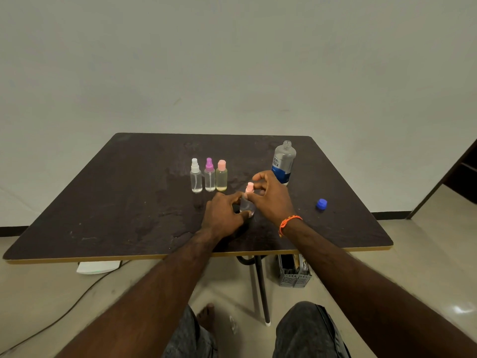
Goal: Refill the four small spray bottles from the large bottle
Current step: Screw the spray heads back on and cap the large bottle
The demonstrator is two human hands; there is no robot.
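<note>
The small spray bottle [247, 202] with the pink sprayer top [249, 187] is standing on the table [103, 202] between the two hands. The left hand [224, 213] is wrapping its fingers around the clear body, and the right hand [271, 196] is pinching the pink top from above with thumb and fingertips. Whether the top is being screwed on or off cannot be told. Just beyond the left hand, three more small bottles are standing in a row, all capped: one with a white top [196, 176], one with a purple top [209, 175], and a yellowish one with a pink cap [221, 175]. Beyond the right hand the large bottle [283, 162] is standing open, with its blue cap [321, 204] lying off to the right. How full each small bottle is cannot be read clearly, so what is left to refill is uncertain.
</note>
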